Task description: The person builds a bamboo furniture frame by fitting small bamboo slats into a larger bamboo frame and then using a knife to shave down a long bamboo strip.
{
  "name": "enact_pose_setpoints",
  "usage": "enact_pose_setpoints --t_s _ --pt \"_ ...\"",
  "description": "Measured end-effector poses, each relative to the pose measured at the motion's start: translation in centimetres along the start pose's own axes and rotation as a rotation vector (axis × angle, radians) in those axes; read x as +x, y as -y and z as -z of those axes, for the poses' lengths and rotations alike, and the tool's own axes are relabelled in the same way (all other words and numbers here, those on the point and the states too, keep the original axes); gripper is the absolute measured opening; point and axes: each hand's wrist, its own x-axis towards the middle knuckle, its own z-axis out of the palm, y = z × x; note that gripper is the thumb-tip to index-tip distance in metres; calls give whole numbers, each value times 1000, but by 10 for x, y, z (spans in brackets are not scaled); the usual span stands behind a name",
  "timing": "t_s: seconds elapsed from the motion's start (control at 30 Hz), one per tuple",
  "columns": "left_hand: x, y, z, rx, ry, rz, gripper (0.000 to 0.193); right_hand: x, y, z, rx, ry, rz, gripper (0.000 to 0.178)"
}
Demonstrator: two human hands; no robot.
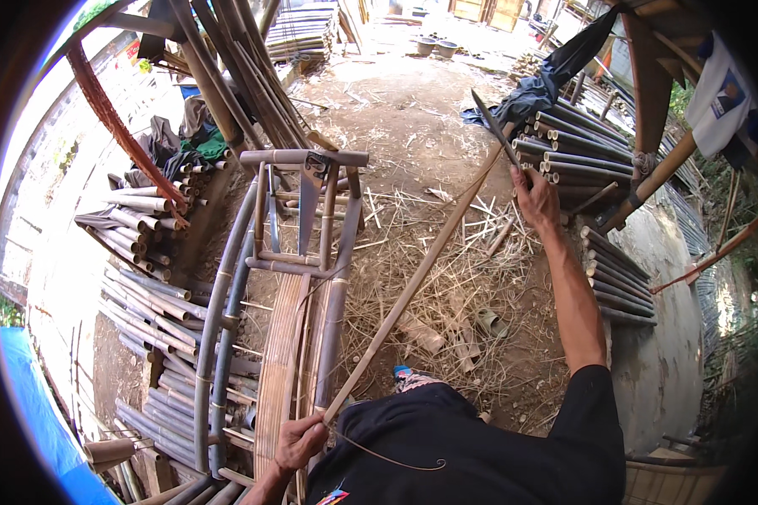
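My left hand (301, 439) is closed around the near end of a long bamboo strip (413, 286), low beside my body. The strip slants up and away to the right, and its far end meets the blade of a knife (487, 116). My right hand (535, 198), arm stretched out, is closed on the knife's handle, which its fingers mostly hide. A thin curled shaving (396, 459) trails from near my left hand across my dark shirt. To the left stands a bamboo bench (338, 295) with a slatted seat; a handsaw (310, 202) hangs on its end frame.
Shavings and split bamboo bits (429, 316) litter the dirt floor. Bamboo poles lie stacked at the left (156, 337), at the right (581, 164) and lower right (615, 278). Upright poles (227, 76) lean behind the bench. Dark cloth (556, 71) drapes over the right stack.
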Motion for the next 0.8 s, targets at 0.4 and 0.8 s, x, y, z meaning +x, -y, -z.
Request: enact_pose_setpoints --t_s 0.4,0.8 --pt "70 -8 9 196 -187 -63 29 -42 35 -13 56 21 56 72" --pt "141 -56 -60 566 -366 -312 35 -142 116 -80 139 450 213 68"
